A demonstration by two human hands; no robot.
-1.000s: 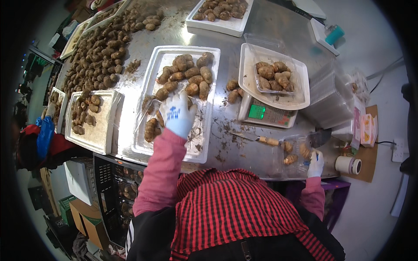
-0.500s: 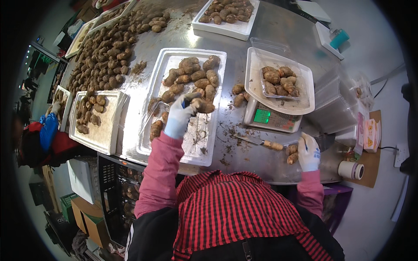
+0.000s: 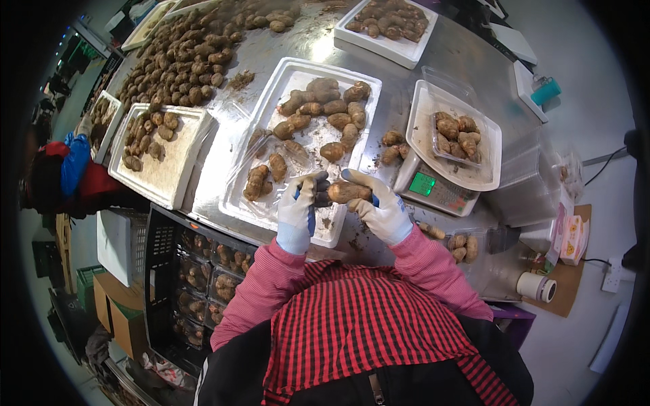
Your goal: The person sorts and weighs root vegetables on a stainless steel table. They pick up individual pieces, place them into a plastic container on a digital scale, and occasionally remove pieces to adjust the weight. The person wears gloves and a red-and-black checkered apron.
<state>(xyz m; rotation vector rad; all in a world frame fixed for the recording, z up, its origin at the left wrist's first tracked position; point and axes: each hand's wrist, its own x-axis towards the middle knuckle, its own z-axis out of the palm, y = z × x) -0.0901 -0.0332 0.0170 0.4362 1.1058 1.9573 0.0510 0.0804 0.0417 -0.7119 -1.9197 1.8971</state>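
Observation:
A small brown taro [image 3: 348,192] is held between my two gloved hands over the near right edge of a white foam tray [image 3: 369,111]. My left hand [image 3: 298,211] closes its dark fingertips at the taro's left end. On the other end, my right hand [image 3: 380,208] grips it with thumb and fingers. Several taros [image 3: 323,107] lie in the foam tray, with a clear plastic lid or box [image 3: 288,154] among them. On the scale [image 3: 433,186], a white tray [image 3: 420,128] carries a clear box of taros [image 3: 458,139].
A wooden handle [image 3: 432,231] shows by my right sleeve, near a few taros [image 3: 464,247]. Clear boxes [image 3: 525,179] are stacked at right. A taro heap [image 3: 183,64] and another foam tray [image 3: 183,145] lie left. A black crate [image 3: 162,271] holds packed boxes; a person [image 3: 68,176] works far left.
My left hand has drawn back toward me with a taro from the tray. My right hand has come left from beside the loose taros and now meets it. The view has shifted slightly.

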